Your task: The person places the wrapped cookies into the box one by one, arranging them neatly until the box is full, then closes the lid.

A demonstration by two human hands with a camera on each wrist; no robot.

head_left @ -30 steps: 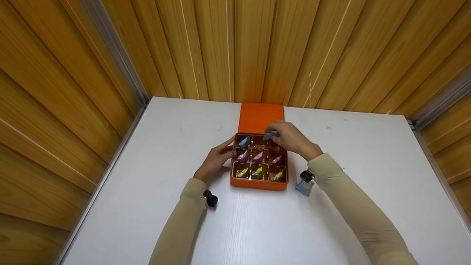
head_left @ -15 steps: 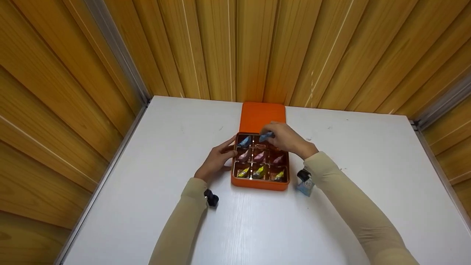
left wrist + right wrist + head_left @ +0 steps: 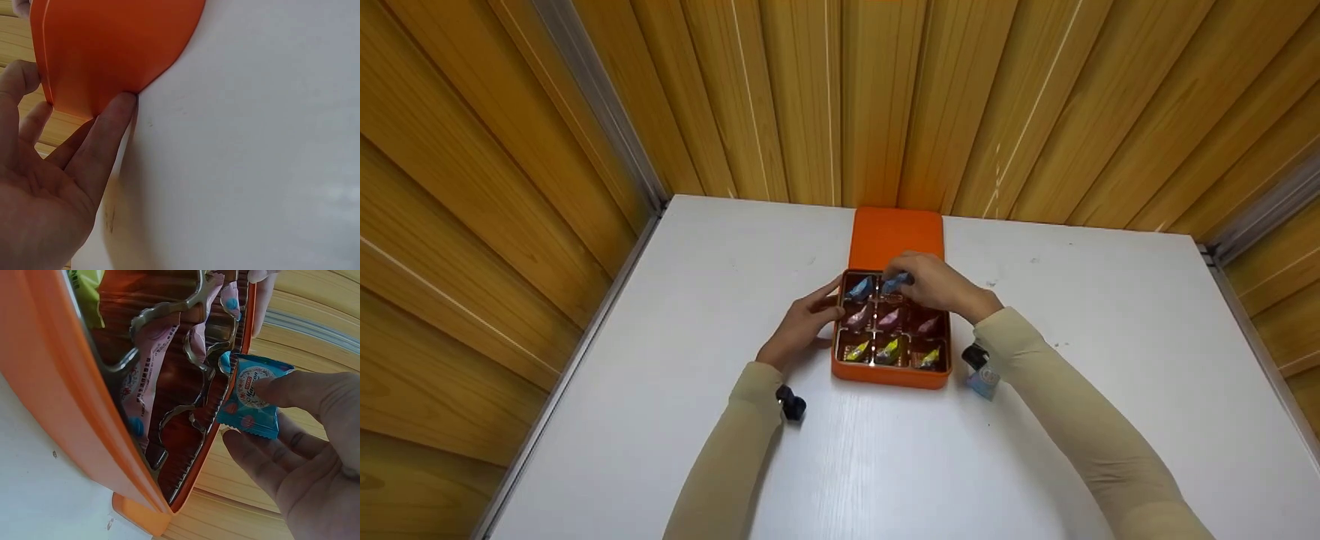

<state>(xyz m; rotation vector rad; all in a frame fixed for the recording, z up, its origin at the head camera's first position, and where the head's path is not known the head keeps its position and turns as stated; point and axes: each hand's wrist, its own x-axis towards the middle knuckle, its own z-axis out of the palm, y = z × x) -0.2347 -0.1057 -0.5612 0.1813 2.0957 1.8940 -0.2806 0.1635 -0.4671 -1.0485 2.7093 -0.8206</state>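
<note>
An orange box (image 3: 889, 379) with a clear-walled compartment tray stands at mid-table. My right hand (image 3: 937, 281) pinches a blue wrapped candy (image 3: 244, 413) between thumb and fingers, over the back middle compartment. Along the box's left side lies my left hand (image 3: 799, 326), its thumb at the rim and its fairly straight fingers against the outer wall (image 3: 107, 50). Another blue candy (image 3: 859, 289) lies in the back left compartment. Pink candies (image 3: 891, 318) fill the middle row and yellow-green ones (image 3: 889, 350) the front row. My right hand partly hides the back right compartment.
An orange lid (image 3: 896, 236) lies directly behind the box, near the wood-patterned wall (image 3: 877, 97). One more blue candy (image 3: 982, 384) rests on the white table (image 3: 840, 465) to the right of the box, beneath the right wrist's black camera (image 3: 976, 356).
My right hand has moved left and slightly lower with the blue candy, from the back right to the back middle compartment. The left hand keeps its place on the box.
</note>
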